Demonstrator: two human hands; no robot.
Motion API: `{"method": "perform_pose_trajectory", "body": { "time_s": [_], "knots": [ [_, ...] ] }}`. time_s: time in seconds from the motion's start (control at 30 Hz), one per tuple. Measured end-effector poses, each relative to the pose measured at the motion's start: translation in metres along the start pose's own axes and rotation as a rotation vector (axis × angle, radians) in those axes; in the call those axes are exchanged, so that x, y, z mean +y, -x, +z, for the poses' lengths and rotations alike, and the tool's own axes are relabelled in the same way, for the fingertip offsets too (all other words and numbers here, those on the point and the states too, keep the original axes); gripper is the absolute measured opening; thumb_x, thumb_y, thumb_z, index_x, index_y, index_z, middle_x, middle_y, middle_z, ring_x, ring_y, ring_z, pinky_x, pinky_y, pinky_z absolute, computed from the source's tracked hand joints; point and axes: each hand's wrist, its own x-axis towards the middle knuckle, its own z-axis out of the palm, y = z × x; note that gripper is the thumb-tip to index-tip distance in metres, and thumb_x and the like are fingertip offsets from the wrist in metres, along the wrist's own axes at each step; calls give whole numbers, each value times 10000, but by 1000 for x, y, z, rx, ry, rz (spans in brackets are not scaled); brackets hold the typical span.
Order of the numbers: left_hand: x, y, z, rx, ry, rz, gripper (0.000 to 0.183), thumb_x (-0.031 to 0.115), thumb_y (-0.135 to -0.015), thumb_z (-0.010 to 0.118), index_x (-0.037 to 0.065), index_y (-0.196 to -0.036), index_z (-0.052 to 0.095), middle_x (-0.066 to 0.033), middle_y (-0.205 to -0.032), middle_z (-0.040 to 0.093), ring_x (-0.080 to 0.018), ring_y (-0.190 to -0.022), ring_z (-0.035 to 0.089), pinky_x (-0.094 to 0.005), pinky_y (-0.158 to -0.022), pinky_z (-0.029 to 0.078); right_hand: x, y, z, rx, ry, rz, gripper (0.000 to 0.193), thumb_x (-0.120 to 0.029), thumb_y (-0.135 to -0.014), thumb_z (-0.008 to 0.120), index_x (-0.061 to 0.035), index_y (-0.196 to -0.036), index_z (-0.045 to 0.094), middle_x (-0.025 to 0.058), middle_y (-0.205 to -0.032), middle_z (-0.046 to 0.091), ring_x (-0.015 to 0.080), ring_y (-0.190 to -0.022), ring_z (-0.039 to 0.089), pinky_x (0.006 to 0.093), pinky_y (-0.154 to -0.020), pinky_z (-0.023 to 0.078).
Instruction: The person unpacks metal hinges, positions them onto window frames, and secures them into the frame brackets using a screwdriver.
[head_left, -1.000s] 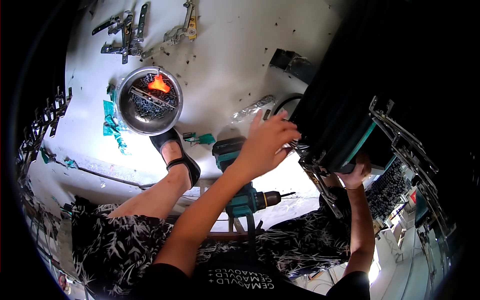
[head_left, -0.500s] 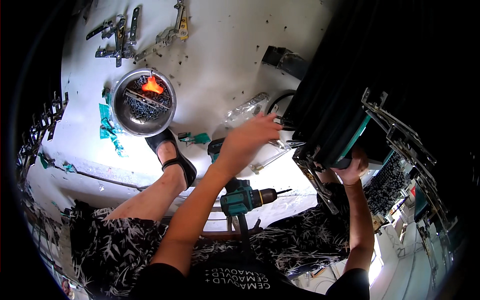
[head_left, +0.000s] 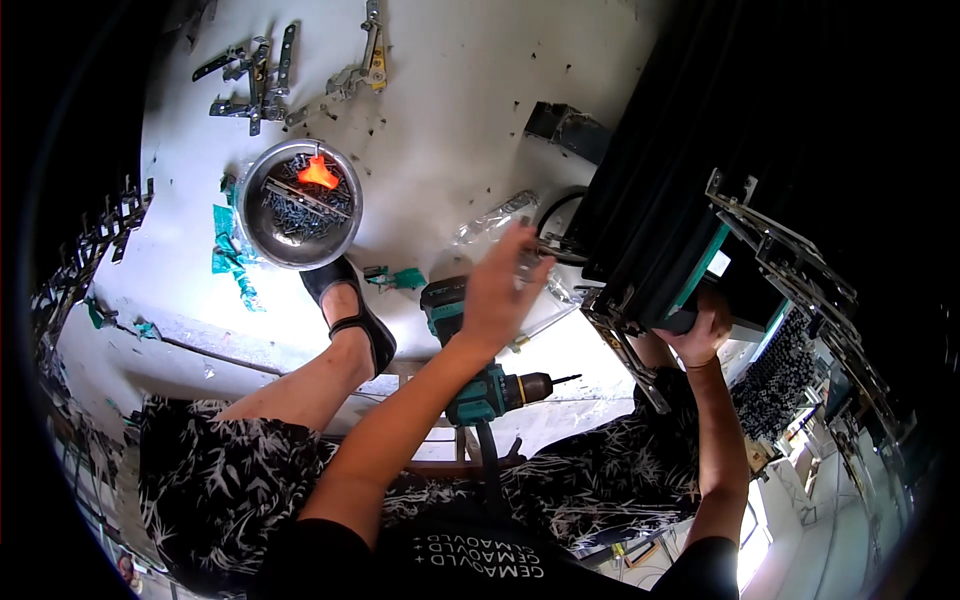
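My left hand (head_left: 497,300) is held over the floor, slightly smeared by motion, with its fingers apart and nothing visible in them. Under its wrist lies a teal and black cordless drill (head_left: 480,395), a dark bit pointing right. My right hand (head_left: 703,333) wraps round the lower edge of a dark frame piece with a green edge (head_left: 702,268). Jointed metal linkages are fixed to this piece: one (head_left: 630,350) beside my right hand, another (head_left: 790,262) along its right side. Dark cloth-like folds (head_left: 650,190) cover much of its left side.
A steel bowl (head_left: 247,228) of screws, with an orange three-lobed knob (head_left: 318,173), stands on the pale floor. Metal linkages (head_left: 258,85) lie beyond it. Near my foot (head_left: 345,305) are green scraps (head_left: 228,245); a clear plastic bag (head_left: 500,218) lies near the frame piece.
My left hand has drawn back a little from the dark piece, and its fingers have spread. My right hand keeps its grip. The whole view has shifted slightly.
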Motion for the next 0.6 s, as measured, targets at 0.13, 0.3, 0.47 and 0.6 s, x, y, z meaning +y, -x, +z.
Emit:
{"method": "perform_pose_trajectory", "body": {
  "time_s": [0.13, 0.3, 0.47, 0.6],
  "knots": [
    [-4, 5, 27, -142, -10, 27, 389, 122, -874, 738, 41, -1205, 550, -181, -1243, 628, -335, -1264, 557, -381, -993, 473, -1, 0, -1, 1, 15, 28, 786, -581, -656, 829, -21, -1133, 554, 130, -978, 658, 311, -764, 674, 376, -643, 582],
    [-6, 4, 30, -119, 8, 93, 394, 126, -887, 723, 44, -1227, 541, -178, -1223, 633, -366, -1271, 542, -395, -983, 479, -5, -5, -5, -25, 22, 54, 745, -519, -637, 848, -26, -1120, 568, 126, -964, 660, 308, -768, 673, 365, -657, 578],
    [11, -5, 25, -211, -101, 4, 373, 215, -915, 693, 42, -1203, 532, -164, -1122, 658, -365, -1132, 612, -389, -875, 514, -3, -5, -6, 1, 42, 38, 722, -506, -644, 839, -39, -1131, 583, 109, -945, 684, 292, -773, 688, 359, -679, 579],
    [7, -4, 13, -277, -171, -47, 412, 264, -890, 698, 51, -1202, 534, -159, -1122, 654, -348, -1016, 635, -385, -846, 512, -13, -15, -11, 6, 46, 61, 655, -470, -625, 848, -64, -1072, 594, 99, -893, 684, 276, -726, 683, 352, -649, 572]
  ]
}}
